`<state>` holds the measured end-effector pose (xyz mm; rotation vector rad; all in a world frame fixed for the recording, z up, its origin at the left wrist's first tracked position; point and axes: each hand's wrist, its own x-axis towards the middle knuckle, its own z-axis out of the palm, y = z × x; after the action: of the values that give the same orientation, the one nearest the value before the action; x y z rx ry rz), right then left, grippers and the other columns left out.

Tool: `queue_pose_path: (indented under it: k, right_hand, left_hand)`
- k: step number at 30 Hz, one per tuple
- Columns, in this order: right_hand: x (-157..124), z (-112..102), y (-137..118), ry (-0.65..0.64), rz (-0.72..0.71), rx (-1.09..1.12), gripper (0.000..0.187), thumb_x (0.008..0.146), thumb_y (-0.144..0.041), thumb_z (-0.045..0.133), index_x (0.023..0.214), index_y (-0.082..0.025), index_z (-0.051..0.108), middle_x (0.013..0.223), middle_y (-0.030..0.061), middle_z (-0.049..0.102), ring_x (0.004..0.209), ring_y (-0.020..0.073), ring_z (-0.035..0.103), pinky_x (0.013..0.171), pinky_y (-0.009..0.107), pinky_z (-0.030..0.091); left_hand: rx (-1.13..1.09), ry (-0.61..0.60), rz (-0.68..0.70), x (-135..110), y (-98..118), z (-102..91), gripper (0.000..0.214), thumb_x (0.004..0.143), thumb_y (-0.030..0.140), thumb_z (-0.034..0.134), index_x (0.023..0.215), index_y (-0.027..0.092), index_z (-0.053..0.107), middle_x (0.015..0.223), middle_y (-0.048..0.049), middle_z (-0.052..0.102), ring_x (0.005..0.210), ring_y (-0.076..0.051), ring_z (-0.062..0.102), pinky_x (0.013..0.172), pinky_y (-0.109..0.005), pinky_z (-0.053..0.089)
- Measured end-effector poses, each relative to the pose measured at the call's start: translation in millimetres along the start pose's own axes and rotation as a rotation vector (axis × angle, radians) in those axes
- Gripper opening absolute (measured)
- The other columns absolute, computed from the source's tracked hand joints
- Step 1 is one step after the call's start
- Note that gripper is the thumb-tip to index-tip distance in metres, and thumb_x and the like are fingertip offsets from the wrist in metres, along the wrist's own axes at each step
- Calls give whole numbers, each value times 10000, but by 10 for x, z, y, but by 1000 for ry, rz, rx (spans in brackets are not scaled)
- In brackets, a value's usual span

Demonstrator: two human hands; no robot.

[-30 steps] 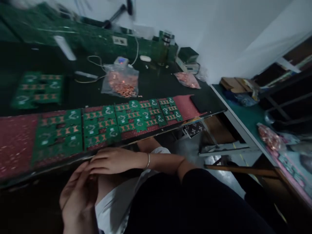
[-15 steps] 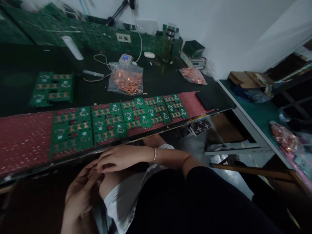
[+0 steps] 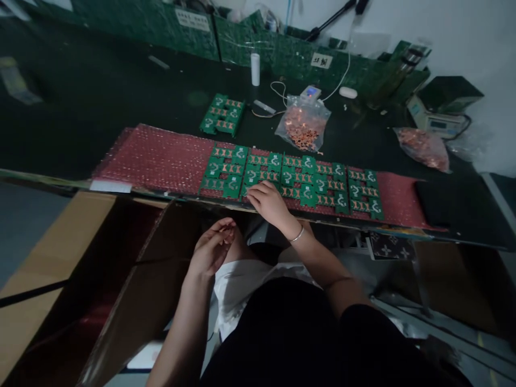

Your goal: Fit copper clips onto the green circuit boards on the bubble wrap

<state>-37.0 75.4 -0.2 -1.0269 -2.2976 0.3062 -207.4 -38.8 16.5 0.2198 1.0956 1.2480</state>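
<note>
In the head view, the right hand (image 3: 269, 205) reaches over the near edge of the bench (image 3: 133, 91), its bent fingertips down at the second green board (image 3: 262, 161) from the left. They sit close together; whether they pinch a piece cannot be told. The left hand (image 3: 213, 244) is held up just short of the bench edge, thumb and fingers curled toward each other. Something small and reddish may show between them, but it is too dim to tell whether it is held.

The row of boards (image 3: 308, 163), five in all, lies flat on red bubble wrap (image 3: 157, 156) beneath the right hand and off to its right, with the leftmost board (image 3: 237, 156) straight ahead of the left hand. Each is deep green with stepped edges, pale curved markings and small white labels. Orange copper pieces (image 3: 230, 169), pinched at the waist like bows, sit in short rows across them. On the leftmost board the nearest row looks dull grey.

Beyond the left hand stands a stack of similar boards (image 3: 222, 115); beyond the right hand, a clear bag (image 3: 306, 126) is heaped with loose copper pieces.
</note>
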Motion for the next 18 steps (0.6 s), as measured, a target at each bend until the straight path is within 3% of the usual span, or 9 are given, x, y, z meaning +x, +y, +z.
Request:
queue_pose_path:
  k: [12, 18]
  right_hand:
    - [106, 73, 6, -90, -31, -136, 258, 993, -169, 488, 881, -158, 720, 926, 76, 685, 924, 204, 565, 966, 394, 478]
    - [86, 37, -4, -107, -31, -180, 241, 975, -147, 495, 912, -162, 727, 1000, 104, 663, 989, 239, 532, 970, 442, 467]
  left_hand:
    - [-17, -17, 24, 46, 0, 16, 280, 619, 179, 806, 885, 111, 753, 861, -88, 703, 711, -109, 622, 614, -166, 493]
    - [22, 17, 65, 70, 27, 77, 240, 670, 269, 762, 869, 138, 738, 864, -68, 698, 751, -120, 632, 675, -190, 506]
